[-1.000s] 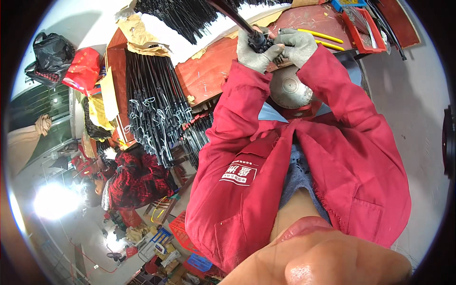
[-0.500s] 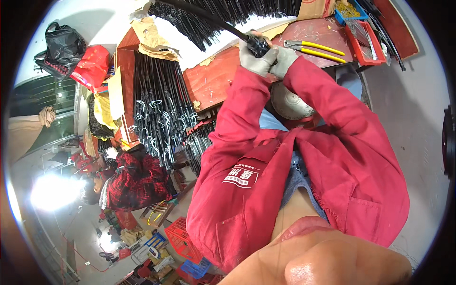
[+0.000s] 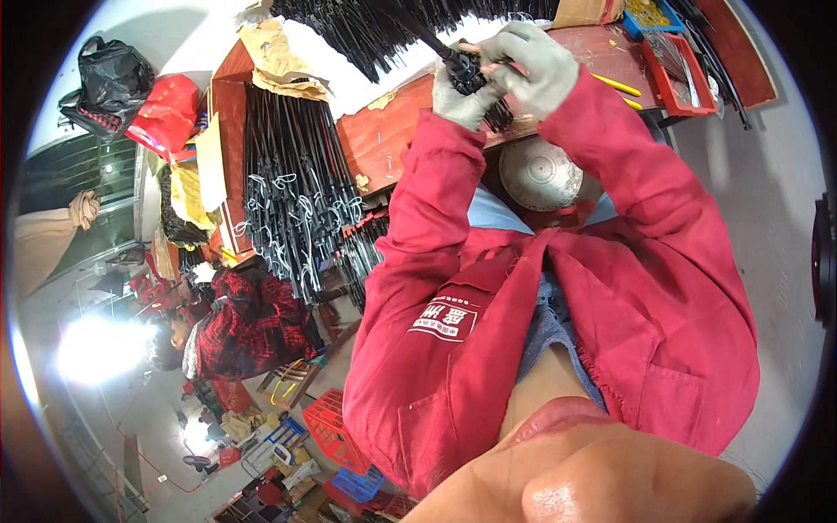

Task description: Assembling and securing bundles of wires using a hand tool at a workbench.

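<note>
When held against the second before, head view, entries as follows.

Left hand [image 3: 455, 94], grey glove: clenched from below on black rod assembly [image 3: 466, 70]; sits slightly higher in the picture than half a second back.

Right hand [image 3: 534, 63], grey glove: closed over the near end of the same assembly, fingers now curled across its top rather than beside it. Reads as a re-grip for closer work on the hub end, not a release.

Black rod assembly: held in the air above the far edge of the table [image 3: 384, 139], touching neither; long shaft slants up and left toward the pile of black rods [image 3: 366, 22], as before.

Metal dish [image 3: 540, 174]: unmoved, between the forearms, just below the hands.

Yellow-handled tool [image 3: 615, 84]: on the table, now partly covered by the right sleeve.

Red tray [image 3: 649, 65]: unchanged, right of the hands.

Tied bundle of black rods [image 3: 296, 200]: unchanged, well to the left.

Co-worker in a checked red-and-black top [image 3: 253, 322]: lower left, apart from the work.
</note>
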Available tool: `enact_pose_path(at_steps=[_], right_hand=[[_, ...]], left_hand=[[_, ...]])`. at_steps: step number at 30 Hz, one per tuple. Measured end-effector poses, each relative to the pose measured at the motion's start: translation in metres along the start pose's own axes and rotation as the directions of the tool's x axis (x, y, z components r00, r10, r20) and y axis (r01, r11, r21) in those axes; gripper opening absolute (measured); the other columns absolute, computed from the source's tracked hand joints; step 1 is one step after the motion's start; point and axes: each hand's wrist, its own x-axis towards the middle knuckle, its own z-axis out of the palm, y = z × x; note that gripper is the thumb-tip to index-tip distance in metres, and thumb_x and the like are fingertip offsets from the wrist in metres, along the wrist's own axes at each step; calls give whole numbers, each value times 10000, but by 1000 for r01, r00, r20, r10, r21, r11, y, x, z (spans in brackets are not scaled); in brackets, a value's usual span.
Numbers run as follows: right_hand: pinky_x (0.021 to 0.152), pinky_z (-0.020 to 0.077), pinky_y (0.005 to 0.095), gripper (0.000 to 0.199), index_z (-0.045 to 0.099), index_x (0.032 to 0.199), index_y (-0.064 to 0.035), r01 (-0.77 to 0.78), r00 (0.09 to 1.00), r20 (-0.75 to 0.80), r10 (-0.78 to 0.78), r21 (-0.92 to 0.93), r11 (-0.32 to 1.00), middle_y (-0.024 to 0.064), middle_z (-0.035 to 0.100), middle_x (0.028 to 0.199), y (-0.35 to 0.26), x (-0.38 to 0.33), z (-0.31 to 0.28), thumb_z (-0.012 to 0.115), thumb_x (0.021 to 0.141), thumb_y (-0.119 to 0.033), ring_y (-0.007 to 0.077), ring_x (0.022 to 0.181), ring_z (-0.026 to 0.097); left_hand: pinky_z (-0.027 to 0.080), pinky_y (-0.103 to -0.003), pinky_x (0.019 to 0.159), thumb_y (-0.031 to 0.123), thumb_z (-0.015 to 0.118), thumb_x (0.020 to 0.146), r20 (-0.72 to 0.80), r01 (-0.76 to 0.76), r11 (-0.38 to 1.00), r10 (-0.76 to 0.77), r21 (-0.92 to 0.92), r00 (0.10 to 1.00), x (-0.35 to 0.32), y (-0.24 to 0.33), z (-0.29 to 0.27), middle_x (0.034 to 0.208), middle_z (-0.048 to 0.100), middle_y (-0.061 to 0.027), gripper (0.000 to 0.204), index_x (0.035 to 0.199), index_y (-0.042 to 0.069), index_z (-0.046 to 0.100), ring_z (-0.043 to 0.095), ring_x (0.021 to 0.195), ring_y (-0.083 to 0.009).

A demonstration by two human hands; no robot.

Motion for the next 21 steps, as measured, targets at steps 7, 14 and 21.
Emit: enact_pose_path(at_steps=[7, 14, 21], right_hand=[[623, 420, 229, 166, 594, 855, -33, 39, 999, -11, -38, 98, 994, 50, 566, 857, 17, -4, 21, 595, 691, -11, 172, 698, 527], [598, 418, 228, 170, 597, 860, -39, 99, 995, -2, -100, 132, 986, 41, 573, 825, 34, 3, 24, 595, 698, 12, 147, 666, 520], [590, 413, 228, 199, 598, 868, -39, -143, 986, 126, 110, 301, 943, 57, 587, 806, 33, -1, 24, 603, 679, 22, 146, 667, 526]], left_hand=[[489, -322, 689, 48, 494, 813, 341, -479, 466, 351, 744, 872, 4, -3, -4, 845, 523, -115, 316, 1128, 62, 473, 544, 776, -218], [478, -270, 702, -66, 515, 748, 70, -272, 884, 266, 381, 961, 11, 0, -13, 909, 549, -100, 482, 1207, 64, 448, 553, 744, -193], [464, -263, 697, -84, 449, 752, -37, -147, 656, 258, 741, 965, 4, 1, 0, 930, 564, -106, 483, 1208, 75, 458, 556, 754, -193]])
